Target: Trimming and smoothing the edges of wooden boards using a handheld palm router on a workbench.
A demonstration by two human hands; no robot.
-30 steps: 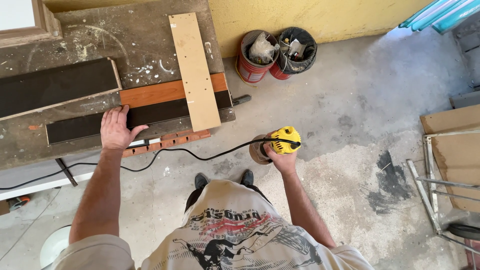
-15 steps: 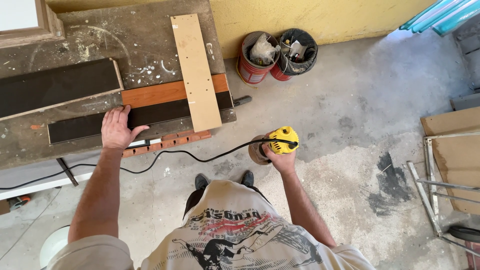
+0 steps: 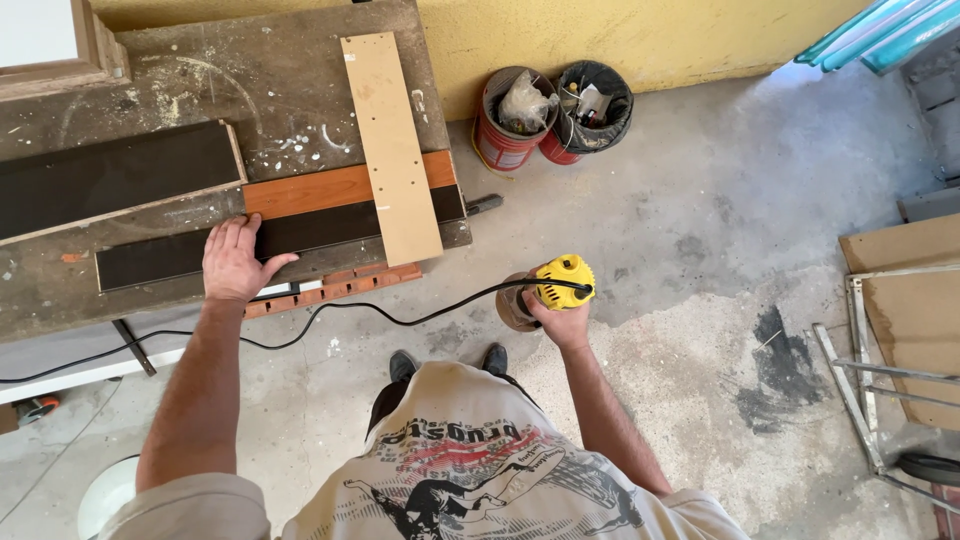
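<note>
Router [image 3: 560, 285], yellow and corded, hangs gripped in my right hand [image 3: 562, 318] beside the workbench [image 3: 150, 90]; my left hand [image 3: 235, 262] lies flat on the dark board [image 3: 320, 230]. Next, I judge, bring it onto the board steadily.

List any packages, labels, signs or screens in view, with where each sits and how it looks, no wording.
No signs or screens show.
Red bucket: on the floor by the yellow wall, round, holding a crumpled clear plastic bag.
Black bucket: right of it and touching, round, black-lined, holding small pale packages.
Power tool: in the right hand, yellow, label unclear.
</note>
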